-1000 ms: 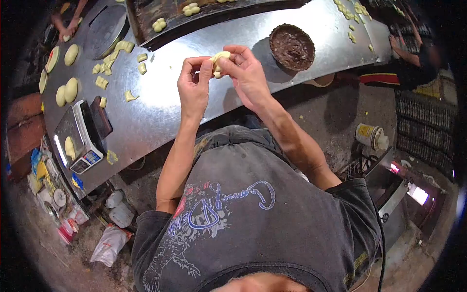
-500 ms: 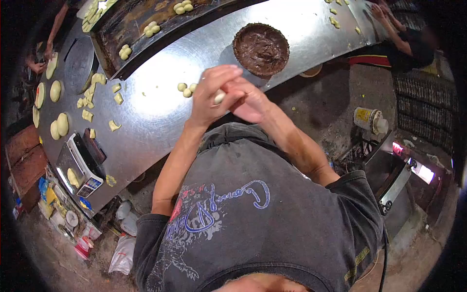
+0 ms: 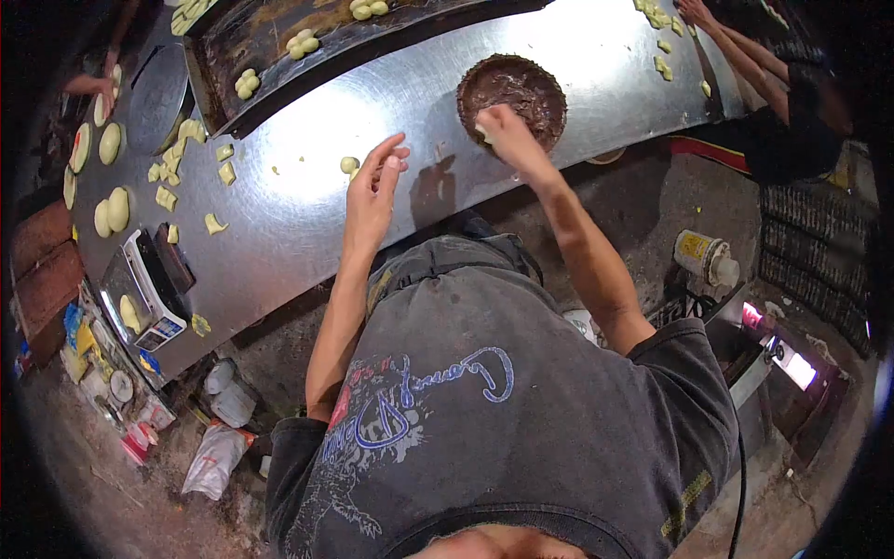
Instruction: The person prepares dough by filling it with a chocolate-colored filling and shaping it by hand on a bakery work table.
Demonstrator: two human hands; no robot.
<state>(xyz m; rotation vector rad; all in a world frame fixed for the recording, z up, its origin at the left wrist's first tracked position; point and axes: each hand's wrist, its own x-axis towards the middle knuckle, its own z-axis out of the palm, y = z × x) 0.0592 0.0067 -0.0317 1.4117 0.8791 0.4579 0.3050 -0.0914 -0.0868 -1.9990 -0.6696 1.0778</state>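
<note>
My right hand (image 3: 510, 140) is over the round pan of dark brown paste (image 3: 521, 86), its fingers closed on a small pale piece of dough (image 3: 483, 128). How far the dough touches the paste is hidden by the hand. My left hand (image 3: 374, 179) is raised above the metal table, fingers apart and slightly bent, with nothing seen in it. Just left of it lie small dough balls (image 3: 349, 164), partly covered by the hand.
A dark baking tray (image 3: 209, 88) with clusters of dough balls stands at the back left. Cut dough pieces (image 3: 166, 197) and a digital scale (image 3: 154, 303) lie on the left. Other people's hands (image 3: 694, 11) (image 3: 90, 86) work at both far ends of the table.
My hands were together around a dough ball and have parted. The right moved up and right to the paste pan with the dough; the left stayed near the dough balls and opened.
</note>
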